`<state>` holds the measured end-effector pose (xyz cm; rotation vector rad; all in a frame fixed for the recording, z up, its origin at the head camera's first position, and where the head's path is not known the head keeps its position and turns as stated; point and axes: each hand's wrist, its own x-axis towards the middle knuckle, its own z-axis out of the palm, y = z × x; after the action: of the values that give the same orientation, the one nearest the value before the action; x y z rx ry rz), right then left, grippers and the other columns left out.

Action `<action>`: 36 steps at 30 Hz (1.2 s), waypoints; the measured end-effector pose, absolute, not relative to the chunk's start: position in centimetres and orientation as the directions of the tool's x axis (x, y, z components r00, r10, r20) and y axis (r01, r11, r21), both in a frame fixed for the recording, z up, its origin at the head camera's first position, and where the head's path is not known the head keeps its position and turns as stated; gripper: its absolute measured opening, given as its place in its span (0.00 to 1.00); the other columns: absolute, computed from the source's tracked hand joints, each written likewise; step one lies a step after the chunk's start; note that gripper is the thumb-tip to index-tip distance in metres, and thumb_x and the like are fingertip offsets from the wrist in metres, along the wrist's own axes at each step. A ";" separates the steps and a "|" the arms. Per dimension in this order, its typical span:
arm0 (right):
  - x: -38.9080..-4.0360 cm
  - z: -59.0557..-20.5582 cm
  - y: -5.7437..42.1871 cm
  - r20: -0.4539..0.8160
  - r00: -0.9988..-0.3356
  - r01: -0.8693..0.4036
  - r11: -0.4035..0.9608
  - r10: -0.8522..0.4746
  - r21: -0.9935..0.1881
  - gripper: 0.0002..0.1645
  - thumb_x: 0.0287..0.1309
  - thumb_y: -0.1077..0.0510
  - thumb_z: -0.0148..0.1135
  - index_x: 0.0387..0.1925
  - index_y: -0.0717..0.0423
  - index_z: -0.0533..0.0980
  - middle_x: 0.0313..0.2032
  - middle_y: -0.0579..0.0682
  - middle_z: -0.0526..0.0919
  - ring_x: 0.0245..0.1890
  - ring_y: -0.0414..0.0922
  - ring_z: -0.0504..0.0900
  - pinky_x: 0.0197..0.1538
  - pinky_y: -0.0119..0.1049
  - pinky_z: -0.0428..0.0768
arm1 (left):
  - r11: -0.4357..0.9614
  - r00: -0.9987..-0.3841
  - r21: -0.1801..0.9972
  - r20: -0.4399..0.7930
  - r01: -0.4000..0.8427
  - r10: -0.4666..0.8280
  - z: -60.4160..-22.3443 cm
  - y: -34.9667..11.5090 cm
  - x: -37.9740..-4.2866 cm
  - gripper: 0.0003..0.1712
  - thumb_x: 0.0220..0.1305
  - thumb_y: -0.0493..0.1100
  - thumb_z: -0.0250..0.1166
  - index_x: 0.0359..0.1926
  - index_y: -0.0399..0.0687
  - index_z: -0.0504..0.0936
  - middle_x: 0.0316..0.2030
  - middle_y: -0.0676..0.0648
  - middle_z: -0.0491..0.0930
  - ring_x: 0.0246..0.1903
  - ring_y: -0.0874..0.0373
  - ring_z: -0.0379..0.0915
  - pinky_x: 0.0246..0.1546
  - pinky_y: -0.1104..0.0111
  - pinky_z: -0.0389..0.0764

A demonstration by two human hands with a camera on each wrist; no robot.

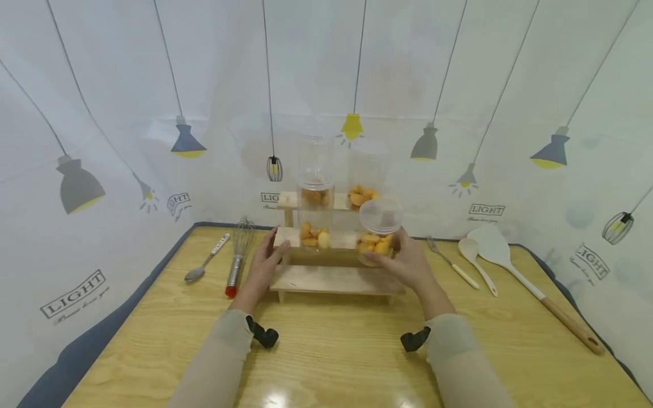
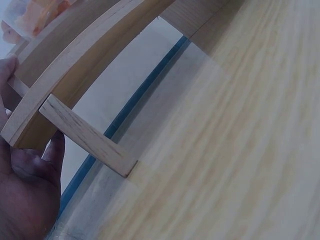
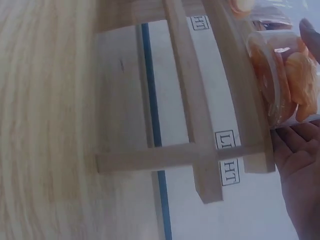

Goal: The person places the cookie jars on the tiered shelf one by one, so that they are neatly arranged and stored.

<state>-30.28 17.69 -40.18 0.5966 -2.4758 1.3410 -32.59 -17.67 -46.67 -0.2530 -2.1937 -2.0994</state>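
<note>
A three-tier wooden rack [image 1: 331, 280] stands on the table. My left hand [image 1: 266, 262] grips the left end of its middle shelf [image 1: 288, 236]; in the left wrist view the fingers and thumb lie around the board's end. At the right end of that shelf, my right hand [image 1: 410, 263] holds a clear lidded jar [image 1: 374, 245] with orange-brown snack pieces at its bottom. Whether this jar touches the shelf I cannot tell. Another snack jar [image 1: 314, 237] sits on the middle shelf's left part. Two more, a left jar [image 1: 315, 196] and a right jar [image 1: 363, 196], stand on the top shelf.
Left of the rack lie a spoon [image 1: 204, 262] and a whisk [image 1: 237, 263]. To the right are a fork [image 1: 454, 265], a cream spoon [image 1: 478, 263] and a long-handled white spatula [image 1: 520, 277]. A lamp-printed cloth [image 1: 398, 68] hangs behind the table [image 1: 331, 351].
</note>
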 end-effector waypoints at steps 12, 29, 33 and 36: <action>-30.1 -39.9 17.6 0.464 -0.846 -0.525 0.568 -0.264 -0.634 0.32 0.60 0.38 0.69 0.60 0.45 0.71 0.46 0.50 0.86 0.46 0.48 0.84 0.48 0.50 0.82 | 0.044 -0.981 0.980 0.192 0.193 0.042 -46.8 -17.6 -33.1 0.47 0.69 0.63 0.63 0.80 0.59 0.52 0.78 0.53 0.49 0.68 0.46 0.63 0.67 0.49 0.66; -30.9 -40.1 17.3 0.511 -0.817 -0.565 0.546 -0.267 -0.619 0.41 0.63 0.44 0.68 0.75 0.36 0.63 0.58 0.53 0.82 0.51 0.51 0.85 0.52 0.47 0.84 | 0.067 -0.981 0.979 0.190 0.192 0.029 -46.7 -18.1 -32.9 0.48 0.68 0.64 0.62 0.80 0.60 0.50 0.79 0.51 0.45 0.71 0.47 0.58 0.70 0.51 0.63; -31.0 -40.1 17.4 0.507 -0.820 -0.561 0.549 -0.266 -0.620 0.42 0.63 0.42 0.67 0.76 0.37 0.62 0.60 0.55 0.81 0.52 0.52 0.84 0.53 0.46 0.83 | 0.063 -0.983 0.981 0.183 0.184 0.028 -46.7 -18.1 -32.9 0.48 0.68 0.64 0.62 0.80 0.62 0.50 0.79 0.52 0.44 0.71 0.48 0.58 0.70 0.52 0.62; -31.0 -39.9 17.4 0.485 -0.832 -0.548 0.535 -0.269 -0.644 0.43 0.63 0.40 0.67 0.76 0.38 0.61 0.61 0.56 0.79 0.55 0.52 0.83 0.55 0.45 0.82 | 0.050 -0.984 0.983 0.178 0.179 0.025 -46.6 -18.2 -33.0 0.48 0.69 0.63 0.63 0.81 0.60 0.50 0.79 0.53 0.44 0.70 0.49 0.59 0.70 0.53 0.63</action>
<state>-30.99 17.36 -39.93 0.6758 -2.4496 1.1957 -33.02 -18.16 -46.60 -0.2140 -2.1914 -2.0801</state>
